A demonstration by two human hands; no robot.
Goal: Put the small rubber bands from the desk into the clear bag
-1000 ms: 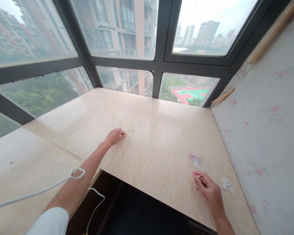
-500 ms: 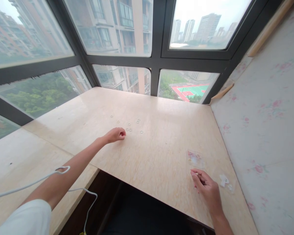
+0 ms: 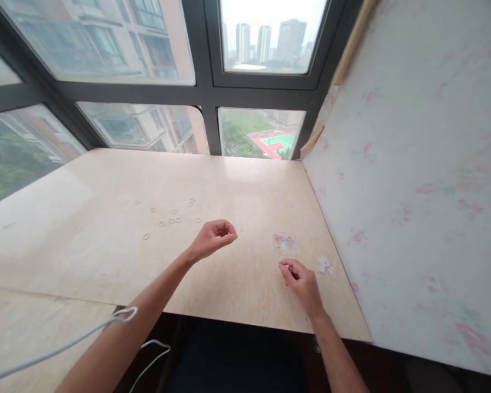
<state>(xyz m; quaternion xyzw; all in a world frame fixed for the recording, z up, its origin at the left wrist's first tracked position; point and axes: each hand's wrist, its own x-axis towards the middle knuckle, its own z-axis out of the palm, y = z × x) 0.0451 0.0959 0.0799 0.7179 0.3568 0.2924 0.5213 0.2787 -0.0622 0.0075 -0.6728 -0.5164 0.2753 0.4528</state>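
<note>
In the head view, a small clear bag (image 3: 285,243) lies flat on the pale tabletop (image 3: 229,295). It shows reddish and golden bits; whether these are printing or contents cannot be told, and any lettering there is too small to read.

The left hand (image 3: 213,238) is to the left of the bag, its fingers curled round toward the thumb so that a rounded hollow is left between them. The thumb tip lies close to the fingertips; whether they meet, or pinch something small, cannot be told.

The right hand (image 3: 303,284) is just on the near side of the bag, fingers bent, with the thumb and forefinger tips drawn close. Whether anything is clamped between them cannot be made out at this size.

Thin rings (image 3: 175,221) are scattered on the tabletop well to the left of the bag, past the left hand. Two of them lie close side by side, another two sit almost together at the far edge of the group, and one lies apart on the near side.

To the right of the bag, near the floral wall (image 3: 413,136), are small white pieces (image 3: 323,264). Well to the bag's left, on the near side, a white cable (image 3: 65,345) crosses in front of the left forearm.
</note>
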